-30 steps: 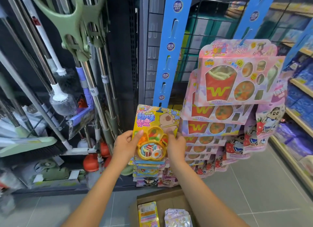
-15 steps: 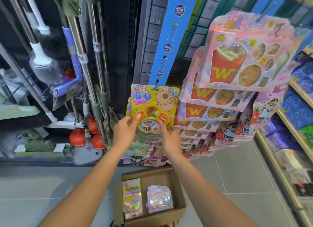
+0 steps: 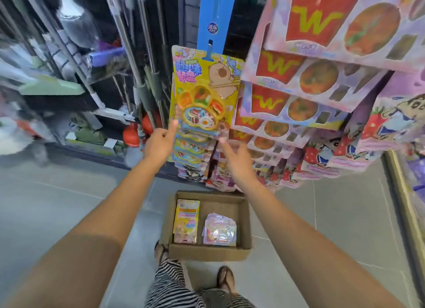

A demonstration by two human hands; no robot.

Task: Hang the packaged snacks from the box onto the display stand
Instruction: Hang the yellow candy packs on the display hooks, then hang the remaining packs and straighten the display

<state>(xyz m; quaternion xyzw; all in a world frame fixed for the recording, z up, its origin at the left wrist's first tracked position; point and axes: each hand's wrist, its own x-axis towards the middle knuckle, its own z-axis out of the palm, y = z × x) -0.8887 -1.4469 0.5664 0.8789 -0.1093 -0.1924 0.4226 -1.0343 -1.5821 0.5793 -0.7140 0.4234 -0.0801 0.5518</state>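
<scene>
A yellow snack pack [image 3: 204,87] with a cartoon animal hangs from a hook on the blue display strip [image 3: 215,20], above several similar packs. My left hand [image 3: 158,143] is just below its lower left corner, one finger stretched up to the pack's edge. My right hand [image 3: 236,156] is below its lower right corner, fingers spread and holding nothing. On the floor beneath stands an open cardboard box [image 3: 207,252] holding a yellow pack [image 3: 185,220] and a pink pack [image 3: 219,229].
Pink packs with a red "W" [image 3: 322,61] hang in tiers on the right, close to my right hand. Mops and broom handles [image 3: 135,61] stand on the left. My feet [image 3: 224,277] are by the box on the grey tiled floor. A shelf edge runs along the far right.
Both hands have let go of the yellow pack, which now hangs on the strip, and have dropped slightly below it. The view has tilted down toward the box.
</scene>
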